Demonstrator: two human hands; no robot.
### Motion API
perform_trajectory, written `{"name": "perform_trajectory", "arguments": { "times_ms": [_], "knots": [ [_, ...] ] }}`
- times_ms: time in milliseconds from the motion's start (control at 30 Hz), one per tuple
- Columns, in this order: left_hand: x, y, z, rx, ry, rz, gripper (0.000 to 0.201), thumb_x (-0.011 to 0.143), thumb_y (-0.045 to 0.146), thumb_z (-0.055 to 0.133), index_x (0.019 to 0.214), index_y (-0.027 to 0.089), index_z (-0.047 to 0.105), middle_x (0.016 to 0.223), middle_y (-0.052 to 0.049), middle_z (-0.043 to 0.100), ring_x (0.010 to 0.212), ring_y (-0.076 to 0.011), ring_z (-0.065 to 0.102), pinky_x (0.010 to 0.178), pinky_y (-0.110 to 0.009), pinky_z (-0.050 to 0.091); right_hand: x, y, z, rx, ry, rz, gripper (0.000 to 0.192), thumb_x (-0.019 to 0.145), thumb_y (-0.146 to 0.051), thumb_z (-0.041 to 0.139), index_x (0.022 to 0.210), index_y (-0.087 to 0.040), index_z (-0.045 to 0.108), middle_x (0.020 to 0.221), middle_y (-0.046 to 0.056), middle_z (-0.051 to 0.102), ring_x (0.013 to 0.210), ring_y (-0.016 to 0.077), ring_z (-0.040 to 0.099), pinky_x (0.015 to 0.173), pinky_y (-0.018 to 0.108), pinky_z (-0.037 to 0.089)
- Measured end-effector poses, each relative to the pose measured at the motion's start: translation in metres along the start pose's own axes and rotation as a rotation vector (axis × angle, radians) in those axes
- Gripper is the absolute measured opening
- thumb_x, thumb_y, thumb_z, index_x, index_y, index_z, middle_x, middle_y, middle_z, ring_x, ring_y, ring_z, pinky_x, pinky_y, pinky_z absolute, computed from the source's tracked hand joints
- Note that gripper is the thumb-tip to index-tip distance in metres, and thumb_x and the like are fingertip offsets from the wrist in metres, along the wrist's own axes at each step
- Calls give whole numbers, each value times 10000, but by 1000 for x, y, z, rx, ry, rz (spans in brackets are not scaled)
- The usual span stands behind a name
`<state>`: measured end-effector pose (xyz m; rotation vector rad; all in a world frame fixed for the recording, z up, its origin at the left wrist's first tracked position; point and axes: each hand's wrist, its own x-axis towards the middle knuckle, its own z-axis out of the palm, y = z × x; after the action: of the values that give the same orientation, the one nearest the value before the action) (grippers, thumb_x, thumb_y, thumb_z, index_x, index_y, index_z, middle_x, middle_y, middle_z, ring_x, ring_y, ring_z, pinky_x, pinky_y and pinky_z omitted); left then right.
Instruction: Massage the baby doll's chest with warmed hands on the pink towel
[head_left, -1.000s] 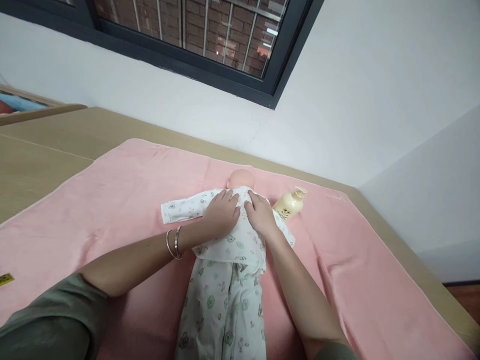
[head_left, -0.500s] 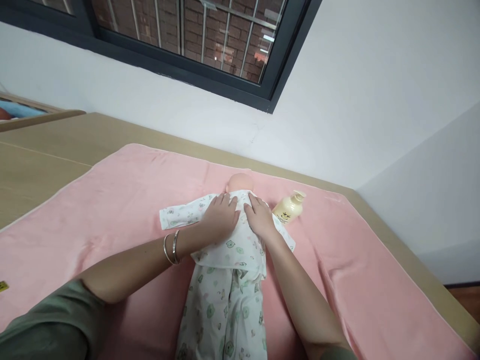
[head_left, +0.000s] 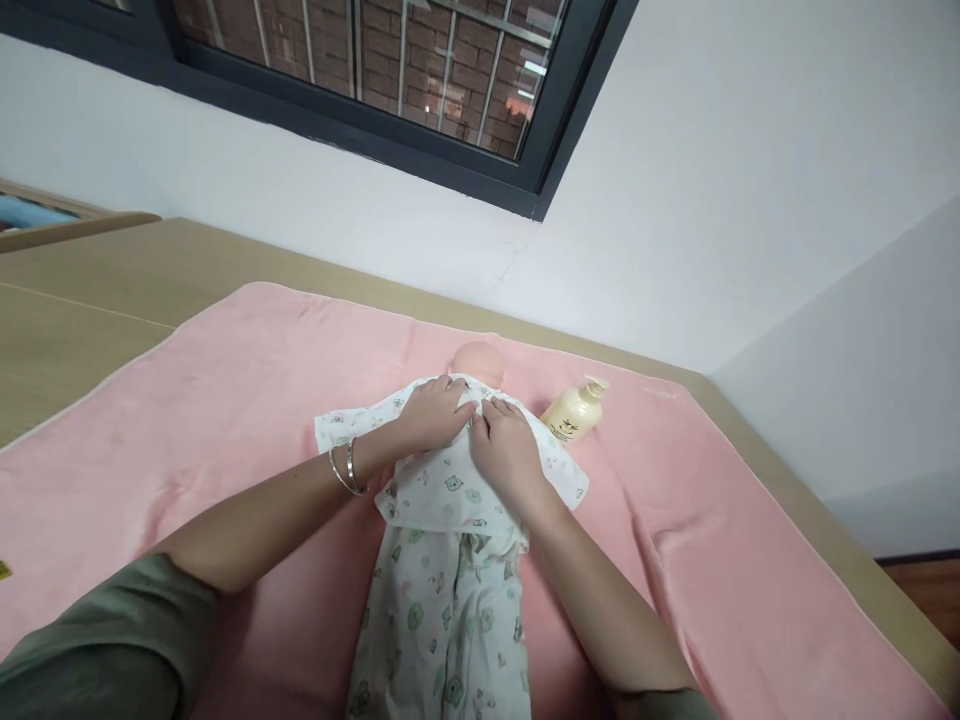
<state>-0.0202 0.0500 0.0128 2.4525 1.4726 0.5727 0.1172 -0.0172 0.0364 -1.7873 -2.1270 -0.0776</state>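
A doll lies on its back, its bald head (head_left: 478, 362) pointing away from me. It wears a white baby shirt (head_left: 442, 487) and matching trousers (head_left: 420, 620) with small green and pink prints. My left hand (head_left: 433, 412) is at the shirt's neckline, fingers and thumb closed on the cloth. Close beside it, my right hand (head_left: 508, 450) has its fingers curled in a pinch on the shirt front. The cloth between the fingertips is mostly hidden. Both sleeves spread out sideways.
A pale yellow pump bottle (head_left: 576, 408) stands just right of the doll's shoulder, by the right sleeve. Beneath everything lies a pink blanket (head_left: 247, 400) with some creases, on a wooden surface (head_left: 90, 330). A white wall and a dark-framed window (head_left: 360, 125) rise behind.
My hands have gone from lying flat on the doll's chest to gripping the shirt near the neckline. The right hand has moved left, closer to the other, and its fingers have curled.
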Motion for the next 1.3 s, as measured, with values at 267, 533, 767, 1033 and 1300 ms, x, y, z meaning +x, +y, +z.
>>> {"name": "perform_trajectory", "arguments": {
  "times_ms": [267,533,767,1033,1300],
  "knots": [
    [-1,4,2,14,18,-51,489,977,398,341,1338,115,511,1295,-185,603,1206,-333,569,1027,-460,424,3,12,5,88,15,2,408,991,-264,408,1312,-122,615,1357,150,605,1296,278,504,1128,411,345],
    [-17,12,17,92,179,21,477,983,341,342,1343,87,526,1313,-213,605,1262,-346,538,1063,-504,409,21,41,11,177,-141,109,582,1035,-450,344,1513,-122,400,1578,163,354,1493,286,286,1225,505,188],
    [-24,12,22,58,275,145,461,959,266,364,1322,42,541,1364,-244,573,1325,-352,498,1101,-533,400,5,16,4,30,-157,147,545,1031,-300,297,1522,-77,374,1555,207,373,1483,335,298,1202,565,229],
    [-20,10,28,45,323,80,455,967,263,340,1308,44,546,1333,-242,599,1290,-348,528,1084,-550,420,-4,9,2,8,-123,27,518,1015,-242,313,1481,-48,431,1524,220,417,1468,314,341,1203,495,291],
    [-10,3,18,-70,188,0,454,963,352,360,1254,106,606,1316,-173,634,1264,-320,553,1104,-508,416,14,37,15,181,-15,19,485,1014,-238,295,1434,-120,506,1510,139,468,1456,259,366,1216,518,244]
  ]
}}
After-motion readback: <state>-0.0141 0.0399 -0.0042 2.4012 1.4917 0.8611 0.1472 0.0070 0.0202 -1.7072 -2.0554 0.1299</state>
